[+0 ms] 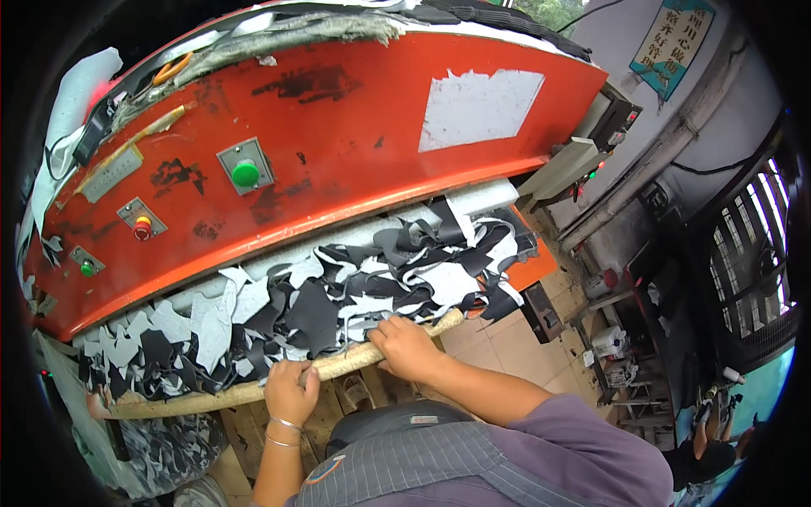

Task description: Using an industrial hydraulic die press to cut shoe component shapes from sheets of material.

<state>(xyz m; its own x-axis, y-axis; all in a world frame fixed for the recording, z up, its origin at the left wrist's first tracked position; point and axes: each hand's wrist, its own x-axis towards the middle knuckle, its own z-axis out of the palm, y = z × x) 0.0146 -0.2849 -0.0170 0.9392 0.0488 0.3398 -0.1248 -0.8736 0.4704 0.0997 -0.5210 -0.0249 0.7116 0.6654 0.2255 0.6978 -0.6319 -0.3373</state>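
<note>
Both my hands are at a tan padded rail (pixel 203 403) along the near edge of a machine bed. My left hand (pixel 289 394), with bracelets at the wrist, is closed over the rail, its thumb toward the right. Farther right, my right hand (pixel 407 348) curls over the same rail, fingertips touching the scraps just beyond it. What lies under those fingertips is hidden. A heap of black-and-white sheet offcuts (pixel 312 317) fills the bed, with ragged strips and curled pieces tangled together. Behind the heap runs a long pale roll or padded bar (pixel 481 197).
Beyond the bed rises a red machine body (pixel 355 110) with a green button (pixel 245 173) and a red knob (pixel 142 227). A control box (pixel 583 165) sits at its right end. A bag of scraps (pixel 169 448) stands at lower left. Another person (pixel 705 452) is at far right.
</note>
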